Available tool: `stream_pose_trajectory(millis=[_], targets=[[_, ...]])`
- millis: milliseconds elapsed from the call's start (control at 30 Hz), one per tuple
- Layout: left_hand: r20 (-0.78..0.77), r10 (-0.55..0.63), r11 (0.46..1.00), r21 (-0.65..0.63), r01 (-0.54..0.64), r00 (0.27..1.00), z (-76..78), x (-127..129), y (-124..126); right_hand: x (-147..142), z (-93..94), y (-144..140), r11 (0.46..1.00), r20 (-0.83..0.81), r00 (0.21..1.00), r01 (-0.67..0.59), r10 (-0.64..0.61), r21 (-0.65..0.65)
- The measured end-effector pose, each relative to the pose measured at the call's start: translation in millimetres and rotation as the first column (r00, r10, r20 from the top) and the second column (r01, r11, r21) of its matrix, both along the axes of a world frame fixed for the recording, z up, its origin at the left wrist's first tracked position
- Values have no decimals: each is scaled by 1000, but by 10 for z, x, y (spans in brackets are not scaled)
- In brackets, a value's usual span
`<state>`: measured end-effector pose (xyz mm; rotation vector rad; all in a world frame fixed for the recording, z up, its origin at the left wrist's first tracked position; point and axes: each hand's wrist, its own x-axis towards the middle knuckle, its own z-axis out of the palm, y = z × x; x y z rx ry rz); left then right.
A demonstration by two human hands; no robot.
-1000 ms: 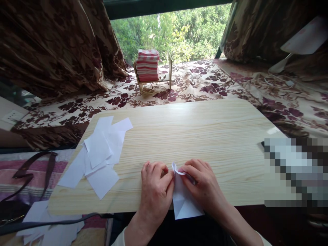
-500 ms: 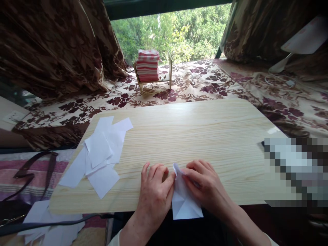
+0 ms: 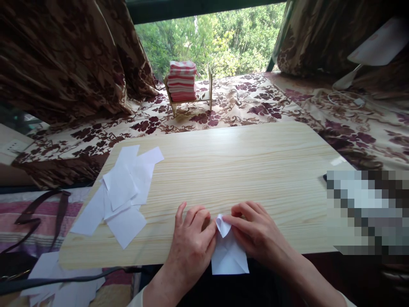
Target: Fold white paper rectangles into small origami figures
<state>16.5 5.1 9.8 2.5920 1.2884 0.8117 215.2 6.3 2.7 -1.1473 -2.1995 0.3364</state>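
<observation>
A small folded sheet of white paper [image 3: 228, 258] lies at the table's near edge, its lower end sticking out past it. The far end is curled over into a small pointed flap. My left hand [image 3: 194, 232] pinches the paper's left side between thumb and forefinger, the other fingers bent on the tabletop. At the top right of the flap, my right hand [image 3: 255, 230] presses with its forefinger, its thumb partly hidden behind the paper. Several loose white paper sheets [image 3: 121, 187] overlap on the table to the left.
The pale wooden table [image 3: 243, 166] has rounded corners. More white sheets [image 3: 75, 292] lie below its left side, near a dark strap [image 3: 64, 213]. A pixelated patch [image 3: 367, 209] covers the right end. Beyond stand a small rack [image 3: 211, 91] with folded pink-striped cloths [image 3: 182, 83] and a white lamp [image 3: 378, 44].
The paper's far end has been bent down toward me into a pointed flap. My right forefinger has shifted slightly left onto it. The whole view has drifted a little.
</observation>
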Motion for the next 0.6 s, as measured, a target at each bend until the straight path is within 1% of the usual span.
stream_pose_trajectory(millis=[133, 200, 267, 333, 433, 600], targets=[[-36, -29, 999, 28, 30, 999, -2, -13, 22, 30, 54, 19, 999, 106, 993, -42, 41, 10], [-47, -33, 999, 40, 35, 998, 4, -10, 27, 31, 48, 28, 999, 115, 993, -45, 41, 28], [-53, -29, 998, 46, 31, 998, 10, -6, 28, 26, 25, 38, 998, 64, 998, -26, 23, 53], [-58, -25, 998, 51, 28, 998, 13, -4, 25, 16, 1, 47, 998, -26, 999, 21, -19, 63], [-58, -20, 997, 67, 24, 998, 11, -3, 24, -6, -9, 71, 996, -113, 990, 92, -89, 18], [-51, -20, 997, 67, 23, 998, 11, -5, 33, -79, 0, 142, 989, -117, 987, 96, -109, -109]])
